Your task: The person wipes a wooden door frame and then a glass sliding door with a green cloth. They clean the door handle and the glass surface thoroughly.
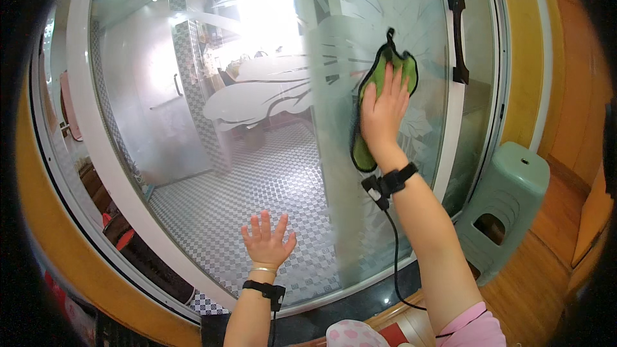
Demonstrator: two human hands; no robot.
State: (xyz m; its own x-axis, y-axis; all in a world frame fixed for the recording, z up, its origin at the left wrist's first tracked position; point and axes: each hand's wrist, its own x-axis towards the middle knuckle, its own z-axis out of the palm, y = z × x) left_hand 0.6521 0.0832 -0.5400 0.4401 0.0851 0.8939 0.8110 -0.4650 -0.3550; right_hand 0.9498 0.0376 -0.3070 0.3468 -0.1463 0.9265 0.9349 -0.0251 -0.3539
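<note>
Under my right hand (385, 113) is a green cloth with black edging (381, 77), pressed flat against a glass sliding door (270, 173). A small black loop sticks up from the cloth's top, and its lower end hangs below my palm. My left hand (267, 241), lower and to the left, has its fingers spread on or just before the glass and holds nothing. White frosted flower patterns (260, 101) cover part of the pane. Both wrists wear black straps with cables.
A dark door handle (459, 41) is fixed on the white frame (446, 120) right of the cloth. A green plastic stool (511, 197) stands at the right on the wooden floor (530, 294). Behind the glass lies a checkered tile floor (241, 193). A dark bucket (149, 260) is at the lower left.
</note>
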